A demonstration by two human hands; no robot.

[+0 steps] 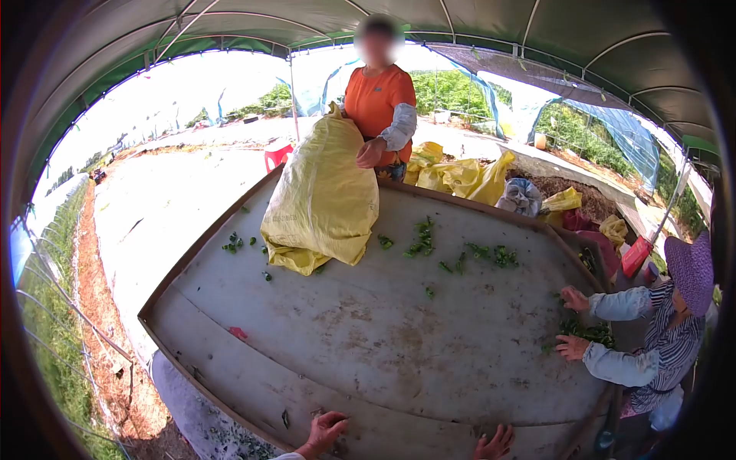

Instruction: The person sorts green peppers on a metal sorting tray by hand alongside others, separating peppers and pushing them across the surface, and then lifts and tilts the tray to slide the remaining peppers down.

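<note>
My left hand (325, 432) rests at the near edge of the large grey table (368, 322), its fingers apart and nothing in them. Farther right along that edge, my right hand (494, 444) lies with fingers spread, also holding nothing. A dark leaf scrap (285, 418) is just left of my left hand. Across the table, a person in an orange shirt (380, 100) stands with a big yellow woven sack (326, 188), its lower end on the tabletop. Small bunches of green leaves (420, 239) lie scattered beyond the table's middle.
At the right, a person in a purple hat (690, 264) has both hands by a pile of greens (589, 333). A raised wooden rim (165, 285) borders the table. More yellow sacks (460, 178) and a red stool (277, 155) are behind it.
</note>
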